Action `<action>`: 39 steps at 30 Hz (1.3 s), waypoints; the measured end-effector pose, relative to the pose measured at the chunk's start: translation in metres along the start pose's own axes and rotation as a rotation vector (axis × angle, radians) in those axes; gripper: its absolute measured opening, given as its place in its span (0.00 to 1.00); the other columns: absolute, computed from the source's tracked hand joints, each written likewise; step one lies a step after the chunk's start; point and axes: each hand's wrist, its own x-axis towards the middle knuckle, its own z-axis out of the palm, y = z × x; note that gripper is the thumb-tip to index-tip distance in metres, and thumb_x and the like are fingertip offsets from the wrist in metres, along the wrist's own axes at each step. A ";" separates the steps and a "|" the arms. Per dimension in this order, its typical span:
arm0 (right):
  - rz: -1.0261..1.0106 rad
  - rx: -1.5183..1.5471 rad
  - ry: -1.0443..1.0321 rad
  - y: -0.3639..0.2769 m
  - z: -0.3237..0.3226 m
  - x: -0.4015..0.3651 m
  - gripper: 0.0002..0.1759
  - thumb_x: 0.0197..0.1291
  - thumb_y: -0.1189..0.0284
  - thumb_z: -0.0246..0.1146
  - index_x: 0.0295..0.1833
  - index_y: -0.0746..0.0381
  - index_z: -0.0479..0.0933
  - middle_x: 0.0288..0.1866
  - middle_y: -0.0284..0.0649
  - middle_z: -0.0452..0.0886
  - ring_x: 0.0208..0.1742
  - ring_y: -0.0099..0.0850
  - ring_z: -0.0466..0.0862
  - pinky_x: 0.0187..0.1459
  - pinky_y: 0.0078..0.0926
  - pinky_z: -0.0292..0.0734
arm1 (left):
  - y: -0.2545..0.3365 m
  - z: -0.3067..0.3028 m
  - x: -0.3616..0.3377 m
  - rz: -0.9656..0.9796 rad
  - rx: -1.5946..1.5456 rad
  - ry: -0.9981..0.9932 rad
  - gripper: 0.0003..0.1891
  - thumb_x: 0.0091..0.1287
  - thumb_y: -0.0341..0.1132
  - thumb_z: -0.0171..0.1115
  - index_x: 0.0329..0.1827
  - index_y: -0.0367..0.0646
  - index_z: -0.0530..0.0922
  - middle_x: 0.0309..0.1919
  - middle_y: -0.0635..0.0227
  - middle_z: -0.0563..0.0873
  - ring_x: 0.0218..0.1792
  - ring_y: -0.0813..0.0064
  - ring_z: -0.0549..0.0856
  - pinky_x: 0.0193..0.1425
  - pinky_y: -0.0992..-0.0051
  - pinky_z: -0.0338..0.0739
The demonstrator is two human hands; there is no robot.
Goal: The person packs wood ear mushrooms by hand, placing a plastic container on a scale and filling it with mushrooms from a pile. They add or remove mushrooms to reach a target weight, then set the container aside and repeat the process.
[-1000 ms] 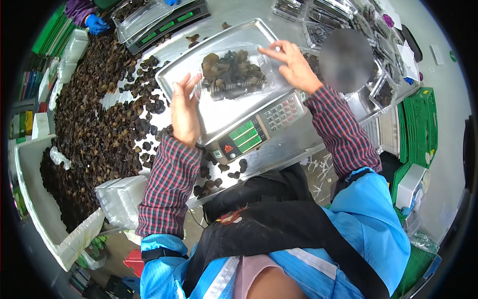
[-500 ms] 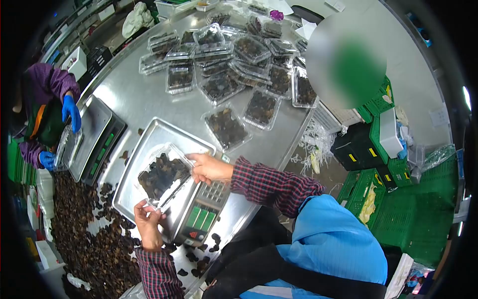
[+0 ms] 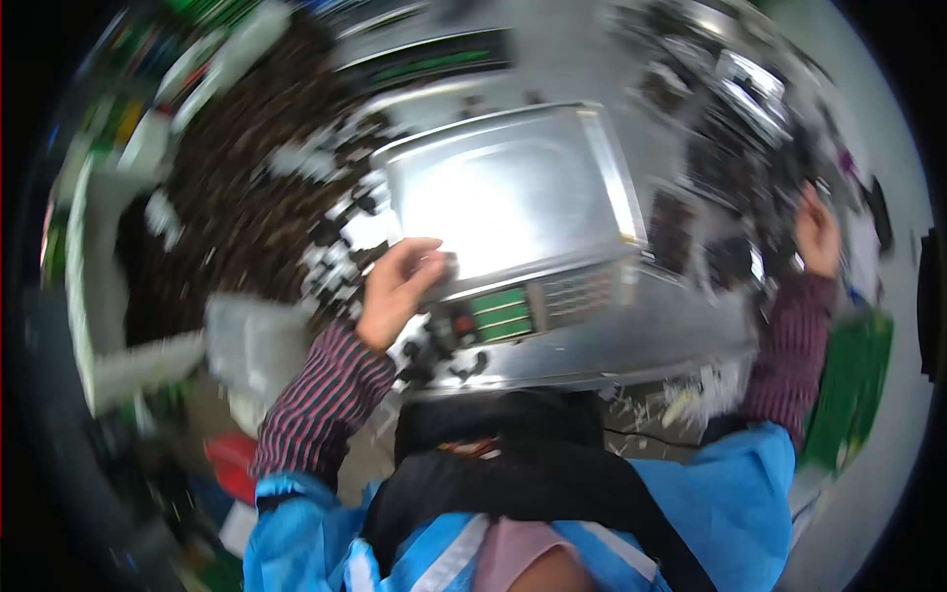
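Observation:
The bench scale (image 3: 503, 197) has a bare metal pan in the middle of the head view. My left hand (image 3: 400, 291) is at the near left corner of the pan, with thumb and fingers apart and nothing seen between them. Far to the right, my right hand (image 3: 818, 237) is beside the clear plastic boxes (image 3: 725, 168) filled with dark pieces. Motion smears its fingers, and I cannot tell whether they grip a box. Loose dark, mushroom-like pieces (image 3: 256, 187) lie heaped left of the scale.
A white foam box (image 3: 84, 296) stands at the far left, near a translucent plastic container (image 3: 256, 340). A second scale (image 3: 424, 59) is beyond mine. Green crates (image 3: 848, 385) stand at the right, past the metal table's edge (image 3: 552, 380).
The filled plastic box has left both hands and the scale pan. My right hand has moved right to the group of boxes. My view has swung round, and the left hand has opened.

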 end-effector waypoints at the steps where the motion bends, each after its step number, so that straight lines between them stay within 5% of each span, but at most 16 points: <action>1: -0.037 -0.121 0.039 0.021 0.030 0.001 0.21 0.68 0.80 0.53 0.66 0.74 0.66 0.60 0.50 0.77 0.56 0.32 0.81 0.53 0.25 0.80 | -0.010 -0.016 -0.015 0.044 0.077 0.057 0.12 0.69 0.28 0.62 0.53 0.37 0.78 0.39 0.69 0.83 0.42 0.82 0.81 0.48 0.79 0.77; 5: -0.023 -0.817 -0.179 0.168 0.210 -0.049 0.25 0.66 0.71 0.61 0.66 0.67 0.70 0.45 0.34 0.81 0.40 0.18 0.79 0.44 0.18 0.77 | -0.041 -0.065 -0.089 0.091 0.132 0.350 0.09 0.65 0.26 0.64 0.47 0.36 0.81 0.39 0.69 0.84 0.40 0.82 0.82 0.46 0.79 0.77; 8: -0.151 -1.148 -0.720 0.293 0.322 -0.121 0.20 0.62 0.74 0.60 0.60 0.64 0.77 0.44 0.35 0.82 0.43 0.23 0.80 0.46 0.21 0.75 | -0.051 -0.109 -0.148 0.196 0.332 0.647 0.09 0.64 0.23 0.62 0.47 0.35 0.80 0.39 0.66 0.83 0.40 0.76 0.83 0.47 0.78 0.78; 11: -0.407 -1.088 -1.465 0.393 0.423 -0.215 0.16 0.55 0.76 0.64 0.52 0.61 0.80 0.45 0.42 0.80 0.47 0.37 0.81 0.50 0.33 0.76 | -0.086 -0.167 -0.201 0.215 0.315 0.988 0.11 0.65 0.21 0.60 0.50 0.37 0.79 0.45 0.64 0.80 0.47 0.74 0.81 0.52 0.75 0.77; 15: -0.803 -1.021 -1.970 0.519 0.509 -0.318 0.18 0.51 0.70 0.67 0.50 0.60 0.79 0.50 0.38 0.79 0.56 0.33 0.77 0.53 0.32 0.73 | -0.130 -0.234 -0.243 0.211 0.218 1.167 0.12 0.65 0.21 0.60 0.51 0.37 0.78 0.47 0.66 0.79 0.49 0.76 0.79 0.54 0.76 0.75; 17: -1.022 -1.183 -2.204 0.566 0.530 -0.346 0.10 0.48 0.70 0.64 0.37 0.60 0.80 0.41 0.36 0.82 0.49 0.32 0.81 0.48 0.31 0.75 | -0.145 -0.248 -0.251 0.136 -0.019 1.144 0.11 0.66 0.21 0.60 0.51 0.37 0.78 0.48 0.68 0.79 0.48 0.78 0.78 0.51 0.77 0.74; 20: -0.859 -1.366 -2.459 0.592 0.556 -0.357 0.06 0.46 0.69 0.65 0.27 0.60 0.80 0.30 0.37 0.83 0.40 0.35 0.84 0.41 0.35 0.77 | -0.159 -0.277 -0.260 0.136 0.027 1.073 0.10 0.68 0.22 0.59 0.52 0.36 0.77 0.47 0.67 0.80 0.49 0.78 0.78 0.56 0.77 0.72; 22: -0.821 -1.147 -2.477 0.592 0.571 -0.348 0.07 0.45 0.67 0.67 0.27 0.59 0.82 0.25 0.40 0.82 0.33 0.39 0.85 0.35 0.39 0.77 | -0.163 -0.290 -0.262 0.147 -0.058 1.069 0.10 0.68 0.23 0.59 0.51 0.36 0.77 0.47 0.68 0.80 0.48 0.79 0.78 0.56 0.78 0.72; 25: -0.241 -1.427 -2.641 0.593 0.600 -0.352 0.13 0.46 0.62 0.73 0.39 0.52 0.87 0.31 0.38 0.86 0.39 0.40 0.86 0.39 0.40 0.78 | -0.168 -0.309 -0.263 0.137 -0.105 1.050 0.10 0.68 0.23 0.59 0.52 0.36 0.77 0.47 0.68 0.80 0.48 0.79 0.78 0.55 0.79 0.72; 30: -0.157 -1.379 -2.493 0.585 0.606 -0.348 0.10 0.53 0.65 0.69 0.39 0.57 0.84 0.31 0.40 0.85 0.37 0.41 0.85 0.39 0.38 0.78 | -0.170 -0.329 -0.261 0.187 -0.177 1.039 0.11 0.69 0.23 0.60 0.53 0.36 0.76 0.49 0.68 0.80 0.48 0.80 0.78 0.56 0.79 0.73; 32: -0.351 -0.904 -1.891 0.564 0.600 -0.339 0.08 0.55 0.71 0.67 0.40 0.61 0.80 0.35 0.41 0.83 0.37 0.41 0.84 0.41 0.34 0.79 | -0.168 -0.343 -0.258 0.206 -0.126 1.042 0.12 0.69 0.24 0.59 0.55 0.35 0.76 0.48 0.67 0.80 0.48 0.80 0.78 0.55 0.79 0.74; 36: -0.670 -0.863 -1.238 0.472 0.589 -0.306 0.10 0.55 0.86 0.62 0.43 0.66 0.76 0.37 0.46 0.81 0.40 0.38 0.82 0.42 0.29 0.78 | -0.130 -0.391 -0.236 0.262 -0.084 1.059 0.15 0.69 0.22 0.57 0.59 0.35 0.74 0.48 0.66 0.80 0.49 0.79 0.78 0.57 0.78 0.73; 39: -0.972 -1.118 -0.953 0.420 0.539 -0.272 0.12 0.53 0.89 0.61 0.42 0.66 0.75 0.37 0.46 0.81 0.39 0.38 0.81 0.42 0.30 0.77 | -0.081 -0.415 -0.192 0.308 0.090 0.856 0.17 0.70 0.24 0.57 0.62 0.37 0.73 0.51 0.66 0.80 0.51 0.79 0.78 0.57 0.79 0.74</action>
